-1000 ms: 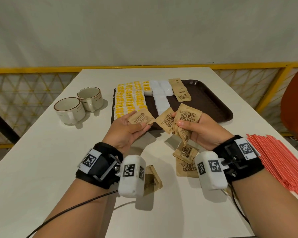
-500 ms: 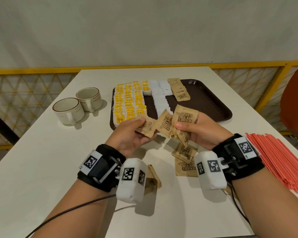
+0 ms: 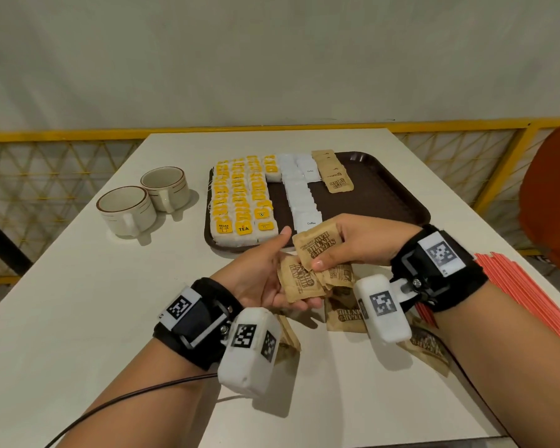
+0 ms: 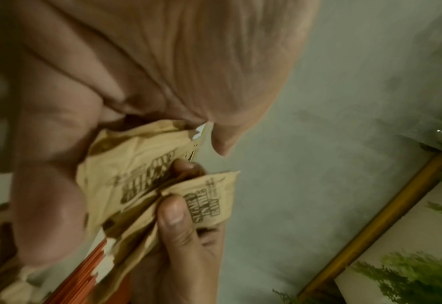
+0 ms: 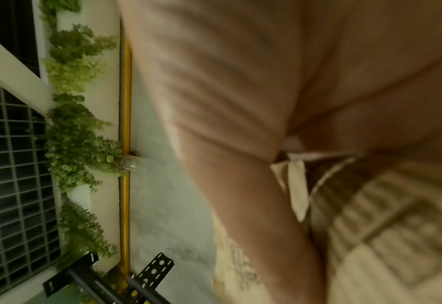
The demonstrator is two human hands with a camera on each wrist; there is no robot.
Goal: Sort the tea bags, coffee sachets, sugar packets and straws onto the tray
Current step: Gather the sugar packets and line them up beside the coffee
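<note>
Between the hands, left hand (image 3: 265, 279) has carried its sugar packet (image 3: 299, 281) under the right hand (image 3: 353, 244)'s pinched fan (image 3: 317, 245); both grip, stack consolidating before traying.

Both forearms reached forward over table, wrists close together. Left hand (image 3: 265, 279) palm up, thumb raised, fingers curled under brown sugar packets (image 3: 299, 281). Right hand (image 3: 353, 245) palm down, thumb and fingers pinched on same packets.
</note>
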